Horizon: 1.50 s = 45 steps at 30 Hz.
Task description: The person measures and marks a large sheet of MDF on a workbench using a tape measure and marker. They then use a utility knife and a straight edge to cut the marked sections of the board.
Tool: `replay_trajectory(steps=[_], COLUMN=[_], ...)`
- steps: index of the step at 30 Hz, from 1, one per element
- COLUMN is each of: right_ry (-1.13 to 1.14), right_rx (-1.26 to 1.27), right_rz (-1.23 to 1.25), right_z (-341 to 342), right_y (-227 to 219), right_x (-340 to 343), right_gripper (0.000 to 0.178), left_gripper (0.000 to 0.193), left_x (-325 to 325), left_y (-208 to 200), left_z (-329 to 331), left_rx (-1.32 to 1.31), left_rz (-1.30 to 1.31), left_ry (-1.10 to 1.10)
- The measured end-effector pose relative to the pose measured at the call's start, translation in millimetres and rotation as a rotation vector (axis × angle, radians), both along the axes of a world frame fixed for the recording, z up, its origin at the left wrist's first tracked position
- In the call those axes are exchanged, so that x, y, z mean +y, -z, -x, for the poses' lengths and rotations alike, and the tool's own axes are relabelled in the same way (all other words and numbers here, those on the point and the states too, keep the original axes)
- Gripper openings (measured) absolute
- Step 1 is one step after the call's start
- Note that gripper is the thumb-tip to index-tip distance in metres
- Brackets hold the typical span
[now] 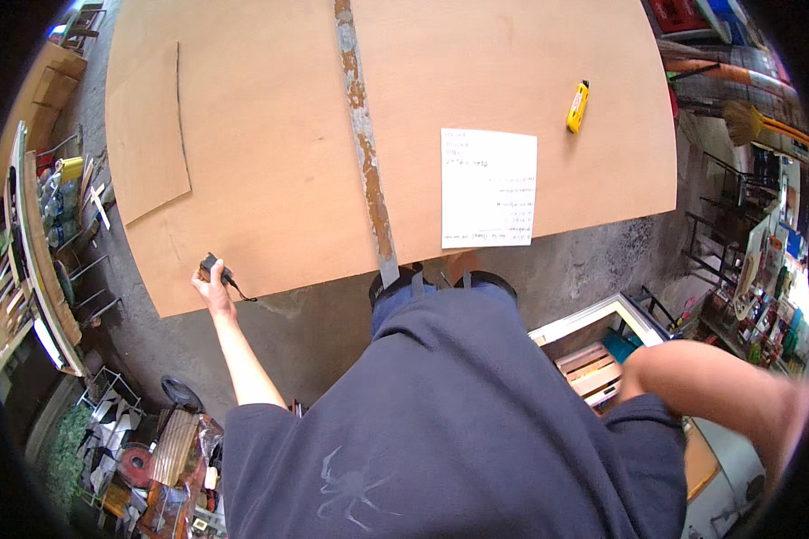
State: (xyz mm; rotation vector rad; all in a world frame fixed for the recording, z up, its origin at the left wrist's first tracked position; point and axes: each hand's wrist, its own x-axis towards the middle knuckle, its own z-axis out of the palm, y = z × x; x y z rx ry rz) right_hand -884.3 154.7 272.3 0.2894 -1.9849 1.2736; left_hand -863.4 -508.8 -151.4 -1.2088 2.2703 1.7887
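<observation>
My left hand (214, 294) is closed around a small black tape measure (211, 263) at the near left edge of a plywood sheet (270, 180). A dark cord dangles from the tape measure. My right forearm (724, 386) is bent out to the right and blurred; its hand is out of view. A long metal straightedge (362, 126) with worn brown patches lies across the sheet and reaches its near edge. To its right are a white paper (488, 189) with writing and a yellow utility knife (578, 108). A smaller plywood piece (153, 144) lies at the left.
A light-framed box (593, 314) with wooden slats stands on the floor to my right. Stacked boards (36, 242) lean at the far left. Clutter with a red round object (136, 464) fills the lower left. A broom (744, 123) and crowded shelves (751, 332) are at the right.
</observation>
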Motion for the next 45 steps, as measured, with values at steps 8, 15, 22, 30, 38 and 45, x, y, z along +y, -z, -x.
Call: replay_trajectory(steps=[8, 15, 22, 30, 38, 45], right_ry=[0.291, 0.158, 0.123, -0.089, 0.045, 0.230], right_rx=[-1.188, -1.376, -1.331, -1.244, -1.086, -0.999], right_rz=[0.194, -0.127, -0.206, -0.351, -0.204, -0.574], right_z=[-32.4, -70.7, -17.0, -39.5, -1.0, 103.2], right_y=[261.8, 402.1, 400.7, 404.5, 396.9, 424.0], right_x=[36.2, 47.2, 108.2, 148.7, 194.5, 188.5], right_gripper=[0.037, 0.047, 0.044, 0.044, 0.032, 0.076], left_gripper=[0.048, 0.041, 0.043, 0.039, 0.038, 0.063], left_x=[215.7, 379.6, 467.9, 569.6, 601.0, 531.0], left_y=[-47.8, -20.8, 18.2, 0.5, -4.9, 17.7], left_z=[-23.5, -26.9, -24.0, -27.9, -44.3, 30.1], left_rx=[-0.007, -0.041, -0.051, -0.020, 0.054, 0.182], left_rz=[-0.756, -0.551, -0.283, -0.290, -0.300, 0.529], left_ry=[0.156, 0.310, 0.241, 0.207, 0.112, 0.190])
